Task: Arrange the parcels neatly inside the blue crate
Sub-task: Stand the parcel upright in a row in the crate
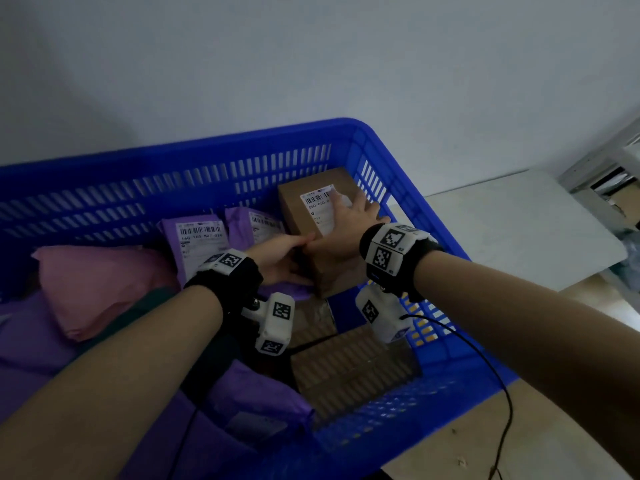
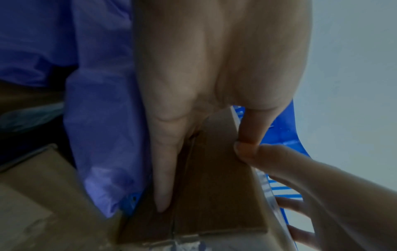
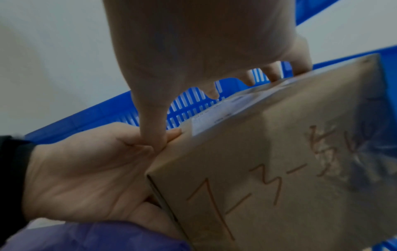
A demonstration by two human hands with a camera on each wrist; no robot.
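**Box going into the far right corner**

Blue crate point(image 1: 180, 174) largely filled: purple mailers point(image 1: 202, 244) upright at the back, pink bag point(image 1: 100, 285) left. Cardboard box point(image 1: 311, 216) tilted, not seated. Right hand point(image 1: 341, 225) flat on top, left hand point(image 1: 282, 259) flat against its side, neither curled round it. Crate floor hidden; label blurred.

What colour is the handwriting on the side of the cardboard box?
Orange-brown, on the cardboard box; clearest in the right wrist view.

In the blue crate's point(image 1: 194, 157) far right corner, the right hand point(image 1: 341, 225) lies flat on a labelled cardboard box point(image 1: 298, 209); the left hand point(image 1: 280, 258) presses its left side beside purple mailer bags point(image 1: 201, 237).
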